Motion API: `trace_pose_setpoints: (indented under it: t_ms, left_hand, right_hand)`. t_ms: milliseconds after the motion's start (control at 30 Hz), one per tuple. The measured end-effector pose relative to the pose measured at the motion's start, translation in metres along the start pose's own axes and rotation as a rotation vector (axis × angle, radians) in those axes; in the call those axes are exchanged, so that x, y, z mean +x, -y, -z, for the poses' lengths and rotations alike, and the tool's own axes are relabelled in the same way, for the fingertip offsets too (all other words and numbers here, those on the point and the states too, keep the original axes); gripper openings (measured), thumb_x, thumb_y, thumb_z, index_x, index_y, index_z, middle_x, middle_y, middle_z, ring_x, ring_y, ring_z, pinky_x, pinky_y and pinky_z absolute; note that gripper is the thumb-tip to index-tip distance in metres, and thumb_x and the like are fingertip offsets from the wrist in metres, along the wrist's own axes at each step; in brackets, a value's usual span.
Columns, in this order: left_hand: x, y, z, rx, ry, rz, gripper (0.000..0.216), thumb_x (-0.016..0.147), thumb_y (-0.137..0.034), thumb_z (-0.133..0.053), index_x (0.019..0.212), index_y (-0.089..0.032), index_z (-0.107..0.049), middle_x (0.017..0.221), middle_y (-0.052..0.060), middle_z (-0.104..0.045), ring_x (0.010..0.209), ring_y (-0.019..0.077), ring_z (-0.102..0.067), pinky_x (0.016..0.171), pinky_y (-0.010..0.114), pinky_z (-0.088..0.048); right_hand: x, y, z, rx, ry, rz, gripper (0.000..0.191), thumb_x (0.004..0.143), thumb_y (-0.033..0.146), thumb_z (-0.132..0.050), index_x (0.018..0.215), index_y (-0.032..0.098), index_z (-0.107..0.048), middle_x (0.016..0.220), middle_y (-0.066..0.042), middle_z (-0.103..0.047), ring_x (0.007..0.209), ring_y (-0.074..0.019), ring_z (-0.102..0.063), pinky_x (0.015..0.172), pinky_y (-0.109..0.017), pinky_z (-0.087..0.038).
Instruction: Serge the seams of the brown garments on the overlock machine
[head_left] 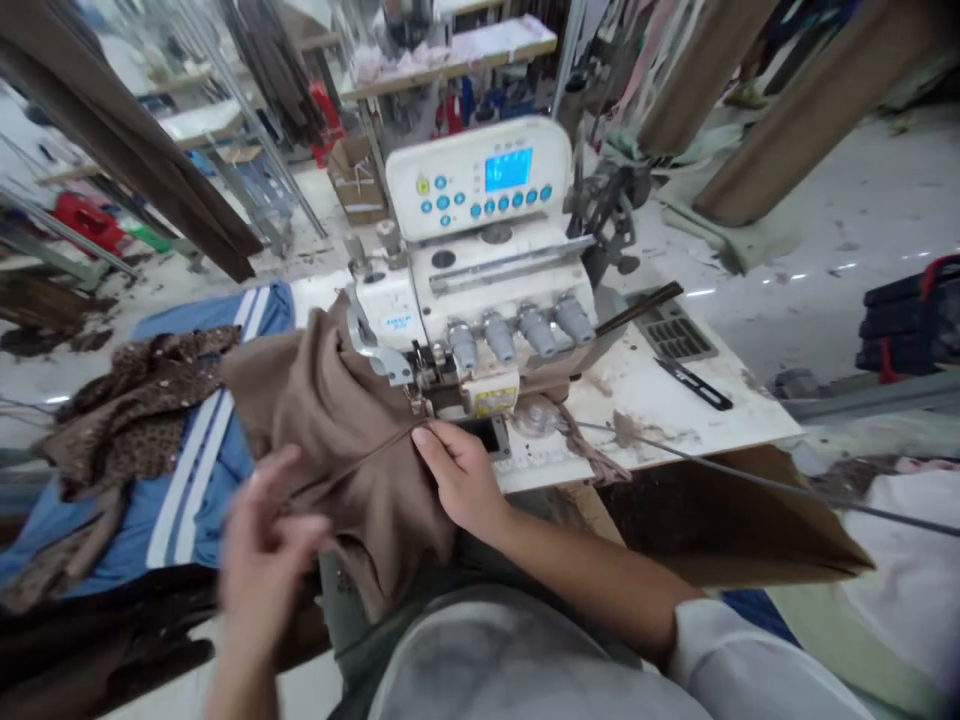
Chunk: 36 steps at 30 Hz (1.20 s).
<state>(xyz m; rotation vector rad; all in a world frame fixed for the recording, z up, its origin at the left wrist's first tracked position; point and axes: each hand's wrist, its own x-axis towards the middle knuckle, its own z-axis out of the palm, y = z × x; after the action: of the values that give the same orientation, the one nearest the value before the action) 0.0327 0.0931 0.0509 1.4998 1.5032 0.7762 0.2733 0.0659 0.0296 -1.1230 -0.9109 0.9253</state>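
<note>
Brown fabric (pixel 341 400) is lying in loose folds on the left of the overlock sewing machine (pixel 480 275), spreading from beside the machine's head down toward my lap. Its folded edge is making the long line here, running on a slant from near my left hand (pixel 266 535) up and rightward to the tips of my right hand (pixel 465 480), just in front of the presser foot (pixel 420 400). I am not able to tell whether any of that edge is sitting under the foot. My right hand is the nearer one to the needle area, with the cloth stretching away leftward from its fingertips.

At that upper end I am pinching the edge between right thumb and forefinger, the tips closing on the cloth. My left hand is showing blurred over the near left side of the fabric; its fingers are standing apart and loosely bent, gripping nothing that I am able to see, though the blur is hiding whether one is brushing the cloth. Farther left, a spotted brown fabric (pixel 161 410) is lying across a blue fabric with white stripes (pixel 234 465)
</note>
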Motion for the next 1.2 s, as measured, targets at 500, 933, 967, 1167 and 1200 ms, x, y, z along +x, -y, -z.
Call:
trace_pose_setpoints:
  t_ms: [500,933,967,1167,1200]
  left_hand:
    - [0.082,-0.095,-0.012,0.563,0.188,-1.11,0.031,0.095,-0.016,-0.065,0.123,-0.028,-0.072,0.134,0.007,-0.069,0.137,0.0271,-0.057,0.124,0.052,-0.038]
    - [0.072,-0.091,-0.072,0.594,0.188,-1.122,0.008,0.1,-0.02,-0.064,0.103,-0.022,-0.072,0.093,0.005,-0.074,0.088,0.0192,-0.065,0.086,0.039,-0.044]
    - [0.071,-0.088,-0.072,0.58,0.2,-1.13,0.009,0.099,-0.019,-0.066,0.105,-0.023,-0.072,0.095,0.005,-0.074,0.089,0.0192,-0.065,0.087,0.038,-0.044]
    - [0.067,-0.091,-0.061,0.772,0.197,-1.335,0.04,0.093,-0.014,-0.073,0.13,-0.027,-0.069,0.112,0.005,-0.077,0.102,0.0216,-0.067,0.092,0.039,-0.048]
    - [0.066,-0.09,-0.058,0.825,0.171,-1.34,0.046,0.092,-0.016,-0.073,0.136,-0.026,-0.066,0.118,0.006,-0.077,0.109,0.0239,-0.067,0.097,0.041,-0.048]
  right_hand:
    - [-0.06,0.003,0.021,-0.255,0.196,0.054,0.029,0.102,0.031,-0.061,0.075,0.021,-0.062,0.146,-0.016,-0.054,0.116,-0.0293,-0.064,0.099,-0.039,-0.053]
    - [-0.022,-0.038,0.039,-0.187,0.418,0.002,0.05,0.101,0.04,-0.059,0.061,0.021,-0.039,0.055,0.007,-0.034,0.053,-0.0102,-0.034,0.05,-0.024,-0.024]
    - [-0.023,-0.039,0.04,-0.192,0.421,0.029,0.049,0.101,0.039,-0.059,0.06,0.021,-0.039,0.055,0.007,-0.036,0.052,-0.0102,-0.034,0.05,-0.024,-0.024]
    - [-0.032,-0.043,0.041,-0.258,0.373,0.222,0.051,0.106,0.04,-0.057,0.059,0.02,-0.048,0.054,0.003,-0.052,0.053,-0.0116,-0.046,0.054,-0.025,-0.032]
    - [-0.033,-0.045,0.04,-0.281,0.364,0.249,0.052,0.107,0.042,-0.055,0.06,0.02,-0.05,0.055,0.002,-0.054,0.054,-0.0121,-0.048,0.055,-0.025,-0.034]
